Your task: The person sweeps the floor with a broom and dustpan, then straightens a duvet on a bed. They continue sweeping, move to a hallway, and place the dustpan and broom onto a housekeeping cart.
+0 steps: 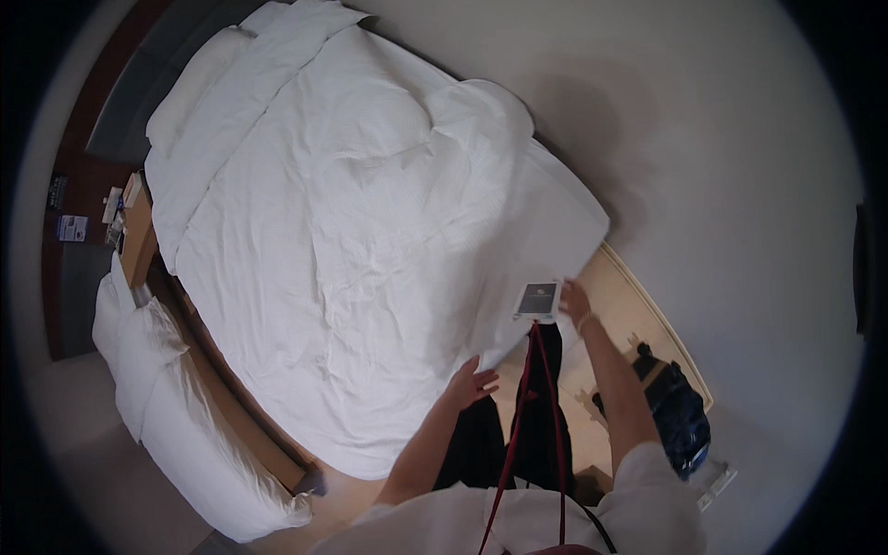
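A large bed lies before me, spread with a rumpled white duvet (361, 222). At its near right corner a smooth white sheet (548, 208) shows beyond the duvet. My left hand (473, 386) is beside the bed's near edge, fingers apart and nothing in them. My right hand (575, 302) is near the sheet's corner, just right of a white-framed device with a dark face (538, 299). That device hangs from a red lanyard (525, 388) at my front. Whether my right fingers touch the device or the sheet is unclear.
A second bed with white bedding (180, 416) stands at the left, beyond a narrow gap. Between the headboards a wooden nightstand (141, 232) carries small items. A dark backpack (669, 406) rests on the floor at the right, by the wall (749, 208).
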Demonstrator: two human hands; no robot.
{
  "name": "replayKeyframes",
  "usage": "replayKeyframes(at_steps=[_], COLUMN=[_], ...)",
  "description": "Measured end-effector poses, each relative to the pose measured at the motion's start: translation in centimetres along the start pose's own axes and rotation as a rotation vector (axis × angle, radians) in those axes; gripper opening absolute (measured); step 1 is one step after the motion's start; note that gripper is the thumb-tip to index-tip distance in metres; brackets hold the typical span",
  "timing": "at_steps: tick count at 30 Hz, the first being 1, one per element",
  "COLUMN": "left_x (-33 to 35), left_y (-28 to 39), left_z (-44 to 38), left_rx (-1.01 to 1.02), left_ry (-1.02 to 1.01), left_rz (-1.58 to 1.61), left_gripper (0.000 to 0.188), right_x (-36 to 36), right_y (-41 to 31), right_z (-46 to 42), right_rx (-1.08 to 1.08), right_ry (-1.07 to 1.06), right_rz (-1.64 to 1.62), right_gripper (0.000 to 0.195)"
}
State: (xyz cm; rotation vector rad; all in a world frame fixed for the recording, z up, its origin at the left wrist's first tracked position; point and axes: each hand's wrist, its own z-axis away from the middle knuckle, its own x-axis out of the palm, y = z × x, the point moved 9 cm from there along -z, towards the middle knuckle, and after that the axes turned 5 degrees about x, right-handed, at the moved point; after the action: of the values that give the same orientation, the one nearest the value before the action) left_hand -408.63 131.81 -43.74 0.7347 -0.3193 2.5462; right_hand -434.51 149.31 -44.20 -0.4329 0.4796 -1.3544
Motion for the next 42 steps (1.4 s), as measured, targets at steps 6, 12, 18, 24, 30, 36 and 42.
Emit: replayKeyframes(at_steps=[6,12,18,24,30,36,42], left_x=[1.7,3.9,3.0,6.0,7.5,3.7,-1.6], left_y=[2.7,8.2,2.4,5.6,1.7,-1.1,0.8], left_z=[-1.8,-0.7,-4.8,-1.2,-2.2,-4.9,1.5], left_rx=[0.201,0.823,0.731,0.796,0.685,0.659,1.149], left_ry=[0.225,0.149,0.386,0.366,0.334,0.351,0.227], left_rz=[0.385,0.633,0.699,0.105,0.741,0.755,1.142], left_gripper=[0.081,0.08,0.048,0.047,0.052,0.06,0.067], right_x=[12.1,13.0,-14.8,-9.0,-13.9,-15.0,-20.2], right_y=[-20.4,-32.9,-21.6,-19.8,-25.7,-14.0,-4.2], right_z=[-18.7,-7.2,1.5,-10.3,-5.9,-13.2,-19.2], right_rx=[-0.11,-0.73,-0.281,0.167,-0.162,0.06,0.212], right_ry=[-0.262,-0.533,0.471,-0.039,0.064,0.342,0.141], right_rz=[-0.466,0.246,-0.372,-0.713,-0.498,-0.394,-0.018], right_gripper=[0.049,0.043,0.046,0.039,0.044,0.057,0.071])
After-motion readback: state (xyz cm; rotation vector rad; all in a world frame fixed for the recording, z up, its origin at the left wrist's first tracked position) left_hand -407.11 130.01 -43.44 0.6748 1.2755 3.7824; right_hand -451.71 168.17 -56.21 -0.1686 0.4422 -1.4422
